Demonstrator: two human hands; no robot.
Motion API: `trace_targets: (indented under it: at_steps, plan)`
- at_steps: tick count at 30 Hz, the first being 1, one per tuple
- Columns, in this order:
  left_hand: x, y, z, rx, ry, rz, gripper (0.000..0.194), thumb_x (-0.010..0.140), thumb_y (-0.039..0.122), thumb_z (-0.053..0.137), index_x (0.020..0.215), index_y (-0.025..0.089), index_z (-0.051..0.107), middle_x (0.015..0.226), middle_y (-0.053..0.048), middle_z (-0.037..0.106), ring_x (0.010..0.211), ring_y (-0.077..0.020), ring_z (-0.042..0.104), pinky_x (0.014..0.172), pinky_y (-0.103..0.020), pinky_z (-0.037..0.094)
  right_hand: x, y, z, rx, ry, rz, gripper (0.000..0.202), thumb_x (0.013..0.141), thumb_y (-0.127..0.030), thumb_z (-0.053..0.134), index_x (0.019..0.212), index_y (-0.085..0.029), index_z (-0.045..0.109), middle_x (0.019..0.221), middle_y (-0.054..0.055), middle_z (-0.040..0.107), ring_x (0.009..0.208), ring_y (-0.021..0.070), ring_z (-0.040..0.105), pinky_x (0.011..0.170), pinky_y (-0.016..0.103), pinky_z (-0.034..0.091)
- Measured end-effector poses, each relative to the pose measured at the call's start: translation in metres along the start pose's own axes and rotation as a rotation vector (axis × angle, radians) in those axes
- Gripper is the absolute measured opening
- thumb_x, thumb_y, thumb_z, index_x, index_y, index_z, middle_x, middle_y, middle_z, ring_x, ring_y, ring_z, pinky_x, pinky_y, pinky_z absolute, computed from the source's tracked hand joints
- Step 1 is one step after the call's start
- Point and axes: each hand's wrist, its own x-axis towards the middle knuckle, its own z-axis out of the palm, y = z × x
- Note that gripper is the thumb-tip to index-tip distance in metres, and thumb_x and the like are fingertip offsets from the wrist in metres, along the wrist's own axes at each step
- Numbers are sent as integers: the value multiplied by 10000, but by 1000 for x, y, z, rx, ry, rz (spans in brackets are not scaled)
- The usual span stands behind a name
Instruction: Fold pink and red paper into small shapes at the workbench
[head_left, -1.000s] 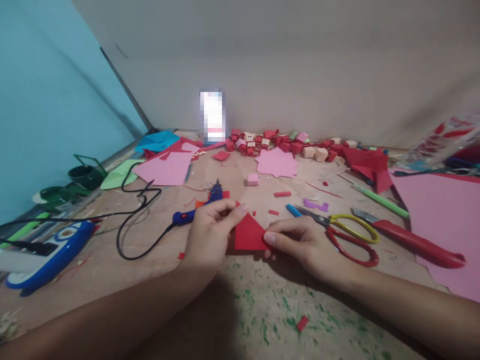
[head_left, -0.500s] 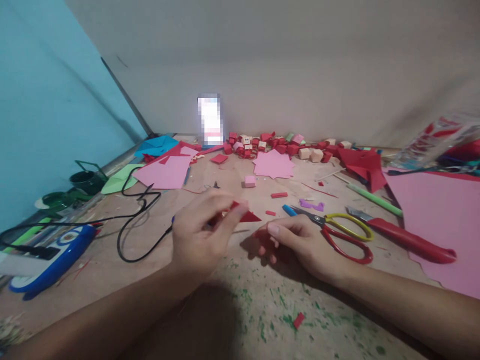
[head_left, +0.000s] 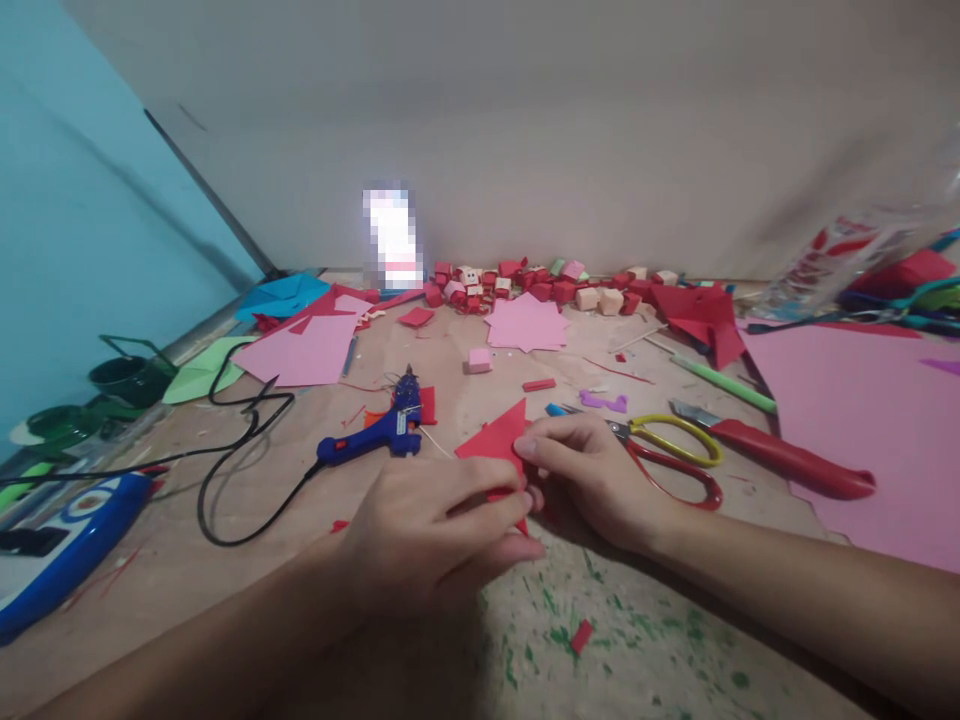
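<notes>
Both hands grip a red piece of paper (head_left: 491,436) with a pointed corner at its top. My left hand (head_left: 442,520) is closed on the paper's lower part, and its fingers hide much of it. From the other side, my right hand (head_left: 581,470) pinches the right edge between thumb and fingers. Left of the paper lies a blue glue gun (head_left: 379,432) with a black cord. Scissors (head_left: 675,450) with yellow and red handles lie just beyond my right hand, their blades partly covered by it.
A red-handled cutter (head_left: 795,458) lies at the right beside pink paper (head_left: 832,420). At the back are small paper cubes (head_left: 555,290), pink star-shaped sheets (head_left: 527,325) and a lit phone (head_left: 394,240). A small pink cube (head_left: 479,361) sits mid-table. A blue-white power strip (head_left: 82,540) is at left.
My left hand has moved right and down to meet my right hand. The red paper, earlier mostly hidden, now shows more of its face between them. The glue gun has come into view.
</notes>
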Motion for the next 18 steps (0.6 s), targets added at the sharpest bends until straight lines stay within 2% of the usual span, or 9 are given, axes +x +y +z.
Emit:
trace_targets:
  at_steps: [2,5,7,10,14,18]
  plan:
    - [-2,-1,0,-62,11,-72,230,1010,340,580,984,161,722,973,-87,770,762,-125,694,676,-217,526,-2,-2,3,-45,35,-9,344,889,-363,772,643,-143,676,529,-3,629,483,95,566,511,210,417]
    - [-1,-5,-2,-49,131,-280,130,980,195,582,999,177,710,943,-76,731,829,-149,676,745,-242,519,-6,-6,8,-218,57,-47,376,909,-392,738,636,-144,665,538,-4,616,489,94,543,500,213,396]
    - [1,-9,-2,-55,188,-427,147,977,152,561,972,184,704,893,-56,708,825,-155,661,737,-253,505,-8,-10,10,-346,58,-88,387,921,-396,715,634,-142,667,555,-1,616,503,93,526,495,214,380]
    - [2,-15,2,-153,100,-593,130,979,239,587,992,186,705,872,-41,690,769,-160,637,674,-260,485,-8,-13,12,-444,58,-129,394,942,-398,677,641,-144,670,574,4,618,525,99,522,508,219,386]
    - [0,-16,10,-244,-38,-672,122,969,281,621,974,195,707,884,-22,723,759,-150,646,664,-245,475,-6,-11,10,-420,63,-90,352,935,-420,679,725,-139,710,590,7,625,514,105,526,501,225,393]
    - [-1,-15,12,-391,-106,-786,164,991,303,590,951,202,713,876,-11,754,786,-158,683,672,-238,482,-6,-6,8,-382,106,-69,327,909,-440,717,784,-138,724,629,0,620,519,99,511,488,220,387]
